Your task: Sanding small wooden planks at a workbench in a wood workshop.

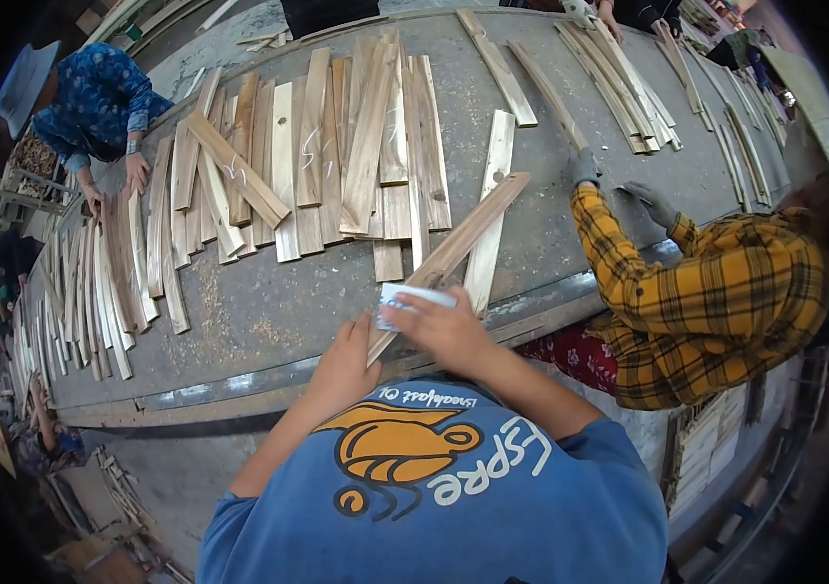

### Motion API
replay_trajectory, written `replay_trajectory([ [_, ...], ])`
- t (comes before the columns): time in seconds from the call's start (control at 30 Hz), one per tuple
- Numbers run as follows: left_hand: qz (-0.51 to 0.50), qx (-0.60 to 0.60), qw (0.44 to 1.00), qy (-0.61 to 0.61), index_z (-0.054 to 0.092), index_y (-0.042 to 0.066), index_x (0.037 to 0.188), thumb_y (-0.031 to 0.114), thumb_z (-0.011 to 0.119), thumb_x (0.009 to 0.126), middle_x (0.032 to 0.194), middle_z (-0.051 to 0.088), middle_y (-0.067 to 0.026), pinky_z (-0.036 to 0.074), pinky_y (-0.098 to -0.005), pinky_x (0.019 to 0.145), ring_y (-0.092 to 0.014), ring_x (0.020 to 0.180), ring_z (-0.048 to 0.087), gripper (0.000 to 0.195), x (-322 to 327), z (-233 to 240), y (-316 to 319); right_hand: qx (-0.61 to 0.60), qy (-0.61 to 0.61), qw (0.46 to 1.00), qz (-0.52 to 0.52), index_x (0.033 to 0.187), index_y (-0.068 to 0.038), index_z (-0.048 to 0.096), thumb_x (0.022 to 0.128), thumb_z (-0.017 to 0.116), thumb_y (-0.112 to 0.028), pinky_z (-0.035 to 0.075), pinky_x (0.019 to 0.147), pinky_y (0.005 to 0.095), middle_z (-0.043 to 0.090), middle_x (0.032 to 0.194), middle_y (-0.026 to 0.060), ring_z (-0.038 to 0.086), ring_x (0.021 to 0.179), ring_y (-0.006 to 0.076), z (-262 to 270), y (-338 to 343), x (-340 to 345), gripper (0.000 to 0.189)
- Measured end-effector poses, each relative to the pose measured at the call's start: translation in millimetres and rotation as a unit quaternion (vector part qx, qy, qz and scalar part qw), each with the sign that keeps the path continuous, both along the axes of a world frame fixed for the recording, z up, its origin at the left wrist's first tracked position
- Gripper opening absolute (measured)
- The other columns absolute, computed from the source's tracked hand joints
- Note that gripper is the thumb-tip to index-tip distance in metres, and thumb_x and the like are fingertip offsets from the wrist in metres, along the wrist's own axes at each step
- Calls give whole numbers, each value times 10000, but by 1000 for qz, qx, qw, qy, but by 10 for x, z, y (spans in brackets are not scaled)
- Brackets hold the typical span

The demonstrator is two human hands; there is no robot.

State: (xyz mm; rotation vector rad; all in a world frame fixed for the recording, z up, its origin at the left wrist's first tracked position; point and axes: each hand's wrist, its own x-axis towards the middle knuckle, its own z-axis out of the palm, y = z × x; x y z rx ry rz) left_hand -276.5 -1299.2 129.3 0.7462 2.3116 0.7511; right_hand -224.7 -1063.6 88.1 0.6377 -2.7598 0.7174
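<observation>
My left hand [352,361] grips the near end of a brown wooden board [469,230], which slants up and away to the right over the table. In my right hand [455,332] is a small white sheet with blue print [418,298], held flat against the board's near part; it may be folded sandpaper, but its underside is hidden. A paler board [491,168] lies partly beneath the held one. Just beyond my hands, the end of a short board [388,263] sticks out from a row of boards [309,164], some bearing chalk marks.
The long grey worktable [254,292] carries sawdust and more strips [86,292] at left. To my right, a gloved person in a plaid shirt [714,299] handles a strip [549,91]. A person in blue [104,95] touches boards across the table. Stacked boards [615,80] lie far right.
</observation>
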Motion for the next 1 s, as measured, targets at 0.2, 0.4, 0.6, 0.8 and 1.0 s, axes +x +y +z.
replay_trajectory([
  [0.2,4,-24,1000,-16,415,-105,1437,117,637,834,1207,584,-317,515,-491,938,-475,1077,618,680,-25,75,31,9,-25,988,-153,1367,-218,607,954,477,-97,277,1094,595,671,1335,60,601,1287,191,250,-123,-14,449],
  [0.4,8,10,1000,-22,496,-94,1378,146,624,830,1129,637,-333,522,-495,911,-470,1030,645,612,-27,110,32,-172,-92,932,-307,1351,-184,620,995,429,-149,117,1194,646,656,1355,49,559,1333,203,138,8,7,405],
  [0.6,52,51,995,-63,606,-79,1228,156,605,840,955,683,-310,534,-507,816,-464,901,678,454,-74,186,73,-70,-65,985,-144,1329,-188,633,1012,431,-168,63,1203,674,652,1354,59,566,1323,238,-164,91,83,377],
  [0.8,97,64,976,-182,647,-76,1139,157,593,848,902,678,-318,532,-497,760,-459,847,681,376,-80,195,79,23,40,990,-136,1244,-140,688,1053,451,-186,378,1141,460,711,1218,98,655,1154,269,14,-51,36,308],
  [1.0,35,56,998,-17,587,-89,1264,163,620,848,969,682,-304,548,-493,750,-440,845,689,488,-85,221,57,-109,-72,952,-276,1349,-166,628,972,421,-54,133,1202,659,666,1323,92,593,1284,276,4,-3,134,444],
])
